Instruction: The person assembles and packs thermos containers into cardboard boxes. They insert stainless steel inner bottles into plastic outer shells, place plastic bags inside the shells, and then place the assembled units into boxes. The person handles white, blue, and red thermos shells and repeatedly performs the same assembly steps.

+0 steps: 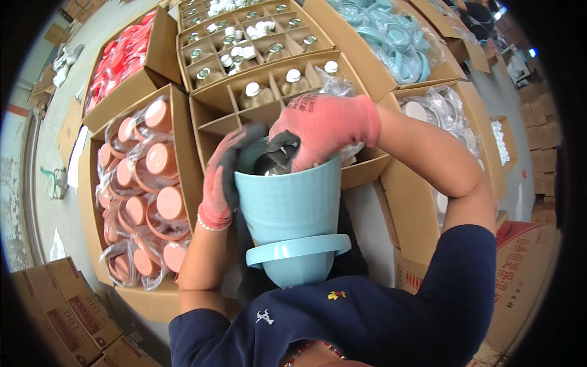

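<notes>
A light-blue plastic flask shell point(289, 197) stands upright against my body, its wide mouth facing up and a curved handle band point(298, 250) around its lower part. My left hand point(224, 169), in a pink and dark-grey glove, lies along the shell's left side with blurred fingers at the rim. From the right, my right hand point(321, 130), gloved alike, reaches into the mouth. Its dark fingertips are curled on a shiny, rounded glass piece point(268, 165) inside. The lower part of that piece is hidden by the shell wall.
Ahead, a divided carton point(215, 103) holds white-capped glass bottles point(253, 94). Another divided carton point(257, 57) stands behind it. Open cartons hold pink parts point(158, 158), red parts point(121, 59), blue parts point(396, 39) and pale parts point(438, 108). Closed cartons point(69, 312) stand at lower left.
</notes>
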Action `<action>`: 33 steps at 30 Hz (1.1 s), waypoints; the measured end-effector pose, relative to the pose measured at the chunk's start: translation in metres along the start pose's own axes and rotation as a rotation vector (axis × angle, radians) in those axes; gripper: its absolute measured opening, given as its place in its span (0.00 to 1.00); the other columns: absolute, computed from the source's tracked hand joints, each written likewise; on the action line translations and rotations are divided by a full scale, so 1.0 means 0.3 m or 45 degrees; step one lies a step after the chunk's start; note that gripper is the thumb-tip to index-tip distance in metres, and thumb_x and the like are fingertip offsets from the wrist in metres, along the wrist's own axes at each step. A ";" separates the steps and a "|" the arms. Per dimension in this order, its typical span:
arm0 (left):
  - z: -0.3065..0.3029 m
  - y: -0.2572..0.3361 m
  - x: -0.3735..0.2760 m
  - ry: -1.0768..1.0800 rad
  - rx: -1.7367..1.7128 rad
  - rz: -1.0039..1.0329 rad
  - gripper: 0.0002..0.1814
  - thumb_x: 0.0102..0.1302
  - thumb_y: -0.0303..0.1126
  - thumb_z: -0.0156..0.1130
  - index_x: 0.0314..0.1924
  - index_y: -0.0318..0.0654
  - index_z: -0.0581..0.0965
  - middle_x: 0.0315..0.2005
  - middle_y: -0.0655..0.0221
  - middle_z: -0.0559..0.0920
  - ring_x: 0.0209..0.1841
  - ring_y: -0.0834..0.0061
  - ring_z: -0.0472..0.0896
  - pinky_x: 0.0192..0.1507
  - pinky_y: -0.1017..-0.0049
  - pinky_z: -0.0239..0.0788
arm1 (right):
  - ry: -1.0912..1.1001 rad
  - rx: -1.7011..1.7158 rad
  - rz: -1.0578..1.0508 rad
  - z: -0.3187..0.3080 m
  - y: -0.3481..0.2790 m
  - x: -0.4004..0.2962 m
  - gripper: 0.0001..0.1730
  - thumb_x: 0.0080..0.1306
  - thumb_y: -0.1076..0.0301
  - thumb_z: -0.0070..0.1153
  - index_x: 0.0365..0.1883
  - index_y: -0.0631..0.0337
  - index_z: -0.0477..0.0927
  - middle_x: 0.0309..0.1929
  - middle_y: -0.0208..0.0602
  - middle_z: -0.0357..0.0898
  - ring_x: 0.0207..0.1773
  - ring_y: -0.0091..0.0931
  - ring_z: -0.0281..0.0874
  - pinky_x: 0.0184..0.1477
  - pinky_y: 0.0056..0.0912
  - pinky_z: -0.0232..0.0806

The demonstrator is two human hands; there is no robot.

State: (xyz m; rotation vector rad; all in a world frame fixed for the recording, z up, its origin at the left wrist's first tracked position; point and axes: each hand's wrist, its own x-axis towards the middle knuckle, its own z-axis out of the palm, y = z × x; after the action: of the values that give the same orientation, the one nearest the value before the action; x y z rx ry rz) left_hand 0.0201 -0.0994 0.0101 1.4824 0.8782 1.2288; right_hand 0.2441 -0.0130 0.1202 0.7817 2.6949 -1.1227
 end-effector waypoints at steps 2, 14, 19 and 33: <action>-0.040 -0.017 0.030 -0.058 -0.041 0.080 0.40 0.69 0.59 0.39 0.53 0.22 0.75 0.51 0.47 0.78 0.61 0.55 0.72 0.66 0.61 0.58 | 0.166 0.312 0.053 -0.042 0.154 -0.001 0.27 0.53 0.52 0.64 0.46 0.62 0.83 0.43 0.46 0.83 0.46 0.40 0.81 0.50 0.36 0.71; -0.059 -0.144 0.071 0.121 -0.126 -0.177 0.24 0.77 0.42 0.37 0.39 0.27 0.73 0.45 0.46 0.80 0.55 0.49 0.77 0.62 0.55 0.65 | 0.307 -1.101 1.119 0.269 0.988 0.083 0.20 0.61 0.59 0.49 0.48 0.49 0.84 0.57 0.35 0.76 0.64 0.36 0.64 0.65 0.53 0.47; -0.095 -0.131 0.083 0.098 -0.245 -0.222 0.26 0.76 0.44 0.39 0.39 0.24 0.76 0.42 0.48 0.81 0.52 0.54 0.79 0.60 0.62 0.66 | 1.009 -0.696 0.588 0.038 0.720 0.003 0.15 0.53 0.61 0.61 0.36 0.57 0.81 0.41 0.39 0.79 0.50 0.33 0.75 0.55 0.40 0.63; -0.079 -0.055 0.272 0.046 -0.571 -0.345 0.37 0.73 0.59 0.45 0.69 0.39 0.63 0.61 0.60 0.71 0.62 0.68 0.71 0.65 0.67 0.63 | 0.933 1.393 -0.526 0.115 0.278 0.000 0.28 0.59 0.58 0.66 0.50 0.59 0.66 0.60 0.38 0.69 0.55 0.23 0.69 0.57 0.28 0.66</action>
State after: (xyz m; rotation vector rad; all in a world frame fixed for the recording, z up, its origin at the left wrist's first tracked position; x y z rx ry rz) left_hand 0.0165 -0.0133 0.0157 0.9536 0.7381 1.1580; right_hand 0.2832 0.0124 0.0431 0.8492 2.6124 -3.0279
